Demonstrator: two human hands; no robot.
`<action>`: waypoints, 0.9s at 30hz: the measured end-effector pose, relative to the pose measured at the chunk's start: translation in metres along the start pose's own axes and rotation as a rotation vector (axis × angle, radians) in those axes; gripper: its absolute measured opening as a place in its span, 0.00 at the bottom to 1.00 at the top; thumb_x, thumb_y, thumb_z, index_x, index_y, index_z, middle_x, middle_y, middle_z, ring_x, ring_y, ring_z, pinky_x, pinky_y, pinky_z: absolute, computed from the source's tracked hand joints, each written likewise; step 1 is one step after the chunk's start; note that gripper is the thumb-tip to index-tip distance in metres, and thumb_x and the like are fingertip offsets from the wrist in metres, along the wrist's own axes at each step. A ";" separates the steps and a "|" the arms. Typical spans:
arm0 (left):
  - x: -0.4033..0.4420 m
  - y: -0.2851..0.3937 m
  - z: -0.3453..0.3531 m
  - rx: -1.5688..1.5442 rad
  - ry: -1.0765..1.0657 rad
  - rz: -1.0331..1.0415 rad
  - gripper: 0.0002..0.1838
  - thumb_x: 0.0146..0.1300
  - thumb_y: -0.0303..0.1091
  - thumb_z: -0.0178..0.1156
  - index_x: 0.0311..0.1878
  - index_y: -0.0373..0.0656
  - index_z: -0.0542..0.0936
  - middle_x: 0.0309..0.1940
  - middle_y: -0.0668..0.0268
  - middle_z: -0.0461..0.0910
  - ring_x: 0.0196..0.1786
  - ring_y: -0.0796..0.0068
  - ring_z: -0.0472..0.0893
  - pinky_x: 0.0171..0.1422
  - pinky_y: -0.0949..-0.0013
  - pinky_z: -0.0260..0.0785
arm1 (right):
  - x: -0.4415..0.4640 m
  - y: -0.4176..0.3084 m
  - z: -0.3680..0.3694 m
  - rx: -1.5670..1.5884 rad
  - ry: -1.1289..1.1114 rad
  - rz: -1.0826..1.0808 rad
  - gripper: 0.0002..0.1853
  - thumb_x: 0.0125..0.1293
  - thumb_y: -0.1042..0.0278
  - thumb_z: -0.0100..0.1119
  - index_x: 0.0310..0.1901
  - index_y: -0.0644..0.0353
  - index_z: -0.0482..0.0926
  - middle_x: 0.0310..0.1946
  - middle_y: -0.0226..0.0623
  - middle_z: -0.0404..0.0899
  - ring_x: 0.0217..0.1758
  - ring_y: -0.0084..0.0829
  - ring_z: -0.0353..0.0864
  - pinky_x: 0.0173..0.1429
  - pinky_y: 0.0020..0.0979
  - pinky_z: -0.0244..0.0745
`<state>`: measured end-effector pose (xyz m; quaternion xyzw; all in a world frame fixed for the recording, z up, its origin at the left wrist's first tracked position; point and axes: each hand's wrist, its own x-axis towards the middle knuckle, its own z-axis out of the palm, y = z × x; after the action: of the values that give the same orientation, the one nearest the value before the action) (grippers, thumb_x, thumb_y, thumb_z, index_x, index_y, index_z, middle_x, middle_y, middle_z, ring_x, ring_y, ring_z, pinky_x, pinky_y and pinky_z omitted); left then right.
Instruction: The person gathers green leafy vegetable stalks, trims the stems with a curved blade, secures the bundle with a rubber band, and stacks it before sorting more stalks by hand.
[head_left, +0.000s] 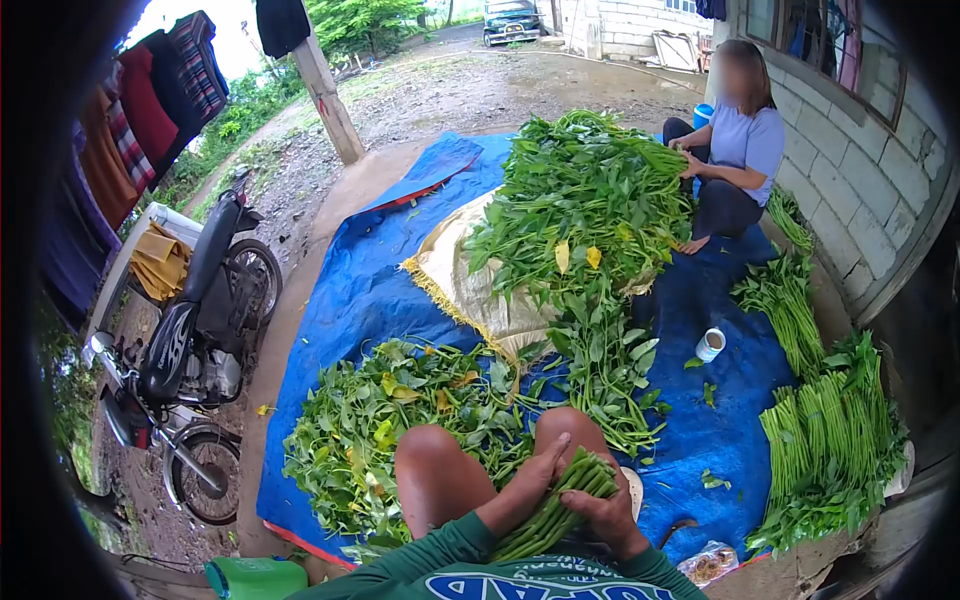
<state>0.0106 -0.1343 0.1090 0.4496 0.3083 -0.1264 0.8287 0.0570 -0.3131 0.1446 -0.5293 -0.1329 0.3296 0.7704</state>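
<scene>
A bundle of green leafy-vegetable stems (545,522) lies over my lap, its cut ends pointing up and to the right. My left hand (527,484) presses along its left side, fingers towards the stem ends. On the other side, my right hand (606,508) grips the bundle near those ends, thumb across the stems. Just past my knees, loose leafy greens (350,440) with some yellow leaves spread over the blue tarp (320,350). Beyond them rises a large heap of long-stemmed greens (580,200) on a pale woven sack (465,260).
A co-worker (745,140) sits by the heap, hands at the greens. Bundled stems (830,430) line the tarp's right side, near a white cup (710,345). A plastic bag (710,563) and a green container (255,578) are close by. A motorcycle (190,340) stands left.
</scene>
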 end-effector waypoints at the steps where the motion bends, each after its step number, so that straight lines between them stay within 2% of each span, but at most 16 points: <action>1: -0.007 0.006 0.006 -0.065 0.026 0.024 0.24 0.80 0.56 0.59 0.32 0.47 0.79 0.25 0.70 0.76 0.28 0.78 0.74 0.39 0.73 0.71 | -0.003 0.000 0.000 -0.011 0.024 0.016 0.31 0.58 0.75 0.80 0.62 0.60 0.74 0.48 0.33 0.86 0.50 0.26 0.87 0.61 0.33 0.82; 4: -0.020 0.016 0.030 -0.532 0.100 0.124 0.20 0.75 0.46 0.65 0.27 0.48 0.73 0.21 0.74 0.69 0.23 0.78 0.69 0.32 0.72 0.66 | -0.006 -0.010 0.007 0.012 0.040 0.025 0.31 0.59 0.74 0.80 0.61 0.60 0.75 0.47 0.32 0.85 0.49 0.25 0.86 0.59 0.32 0.82; 7: -0.020 0.011 0.008 -0.265 0.096 0.222 0.18 0.71 0.39 0.68 0.26 0.47 0.73 0.22 0.75 0.69 0.25 0.81 0.68 0.30 0.70 0.63 | -0.006 -0.002 0.001 -0.029 0.052 0.028 0.31 0.59 0.73 0.80 0.62 0.59 0.74 0.46 0.31 0.85 0.49 0.24 0.85 0.58 0.31 0.82; 10: -0.017 -0.006 0.019 0.235 0.210 0.390 0.14 0.71 0.32 0.69 0.30 0.47 0.74 0.24 0.76 0.71 0.28 0.84 0.68 0.32 0.75 0.63 | -0.009 -0.003 0.000 -0.099 0.065 0.029 0.34 0.59 0.70 0.81 0.65 0.60 0.73 0.50 0.31 0.84 0.52 0.23 0.84 0.60 0.31 0.81; 13: -0.017 -0.005 0.021 0.274 0.206 0.382 0.17 0.72 0.36 0.69 0.29 0.46 0.73 0.25 0.76 0.72 0.30 0.86 0.68 0.33 0.74 0.63 | -0.014 -0.018 -0.003 -0.071 0.044 0.153 0.42 0.59 0.68 0.83 0.73 0.61 0.70 0.56 0.32 0.83 0.59 0.25 0.82 0.67 0.33 0.78; 14: -0.014 -0.005 0.018 0.347 0.238 0.444 0.17 0.72 0.37 0.69 0.29 0.46 0.73 0.25 0.75 0.71 0.30 0.85 0.67 0.33 0.71 0.63 | -0.012 -0.012 -0.022 -0.062 -0.113 0.133 0.52 0.59 0.66 0.85 0.81 0.61 0.63 0.64 0.35 0.80 0.68 0.29 0.78 0.76 0.36 0.71; 15: -0.009 -0.008 0.013 0.425 0.259 0.482 0.18 0.72 0.38 0.69 0.28 0.45 0.72 0.24 0.74 0.69 0.30 0.84 0.67 0.33 0.68 0.63 | -0.016 -0.016 -0.037 -0.162 -0.179 0.155 0.50 0.62 0.70 0.83 0.81 0.62 0.61 0.65 0.36 0.80 0.67 0.29 0.80 0.75 0.35 0.74; 16: -0.008 -0.016 0.013 0.505 0.266 0.493 0.19 0.72 0.38 0.68 0.27 0.45 0.72 0.23 0.73 0.68 0.30 0.84 0.66 0.33 0.66 0.63 | -0.016 -0.040 -0.040 -0.089 -0.282 0.343 0.51 0.62 0.73 0.81 0.83 0.62 0.60 0.72 0.39 0.78 0.73 0.30 0.77 0.79 0.37 0.71; 18: -0.002 -0.020 0.015 0.660 0.272 0.642 0.20 0.73 0.37 0.69 0.28 0.43 0.70 0.23 0.68 0.67 0.30 0.79 0.66 0.34 0.63 0.64 | -0.014 -0.011 -0.103 -0.205 -0.443 0.577 0.37 0.61 0.74 0.79 0.73 0.64 0.78 0.64 0.40 0.87 0.66 0.31 0.84 0.74 0.37 0.76; 19: 0.000 -0.023 0.016 0.659 0.257 0.670 0.20 0.74 0.35 0.68 0.28 0.42 0.71 0.24 0.65 0.68 0.30 0.77 0.67 0.34 0.62 0.65 | -0.016 -0.019 -0.100 -0.607 -0.364 0.538 0.27 0.65 0.72 0.73 0.66 0.65 0.83 0.57 0.41 0.90 0.58 0.29 0.88 0.65 0.36 0.82; 20: -0.003 -0.020 0.017 0.714 0.246 0.618 0.19 0.74 0.35 0.68 0.28 0.41 0.72 0.24 0.64 0.70 0.30 0.78 0.68 0.35 0.61 0.66 | -0.026 0.005 -0.123 -0.325 -0.345 0.529 0.23 0.68 0.63 0.66 0.61 0.65 0.86 0.49 0.38 0.91 0.52 0.25 0.88 0.57 0.30 0.81; 21: -0.007 -0.016 0.023 0.618 0.219 0.533 0.20 0.75 0.35 0.69 0.27 0.42 0.72 0.23 0.69 0.71 0.29 0.82 0.67 0.33 0.66 0.65 | -0.032 0.009 -0.120 -0.330 -0.198 0.370 0.17 0.69 0.60 0.63 0.51 0.65 0.87 0.41 0.36 0.88 0.43 0.22 0.85 0.49 0.28 0.79; 22: -0.011 -0.013 0.026 0.528 0.196 0.406 0.20 0.75 0.36 0.69 0.27 0.43 0.73 0.23 0.72 0.72 0.29 0.84 0.66 0.32 0.68 0.64 | -0.037 0.020 -0.122 -0.148 -0.044 0.286 0.18 0.70 0.60 0.63 0.54 0.64 0.86 0.37 0.34 0.84 0.39 0.22 0.79 0.46 0.29 0.76; 24: -0.016 -0.015 0.032 0.453 0.188 0.297 0.22 0.77 0.37 0.68 0.25 0.44 0.73 0.23 0.77 0.72 0.28 0.88 0.65 0.31 0.72 0.61 | -0.047 0.065 -0.125 0.662 0.091 0.166 0.21 0.72 0.59 0.63 0.61 0.61 0.82 0.30 0.29 0.76 0.29 0.22 0.68 0.40 0.29 0.71; 25: -0.018 -0.015 0.034 0.476 0.182 0.299 0.22 0.77 0.38 0.68 0.25 0.45 0.73 0.23 0.78 0.72 0.28 0.89 0.64 0.30 0.73 0.60 | -0.052 0.077 -0.123 0.956 0.068 0.143 0.23 0.73 0.58 0.63 0.65 0.60 0.81 0.27 0.27 0.71 0.24 0.22 0.62 0.37 0.29 0.69; 27: -0.012 -0.011 0.037 0.486 0.154 0.323 0.24 0.79 0.39 0.67 0.24 0.46 0.72 0.22 0.80 0.71 0.28 0.90 0.63 0.30 0.74 0.59 | -0.065 0.072 -0.122 1.197 -0.127 0.282 0.32 0.76 0.56 0.62 0.79 0.55 0.71 0.26 0.28 0.69 0.23 0.23 0.58 0.35 0.29 0.68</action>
<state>0.0104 -0.1716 0.1244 0.6862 0.2554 -0.0285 0.6805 0.0494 -0.4277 0.0393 0.0029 0.1006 0.4768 0.8732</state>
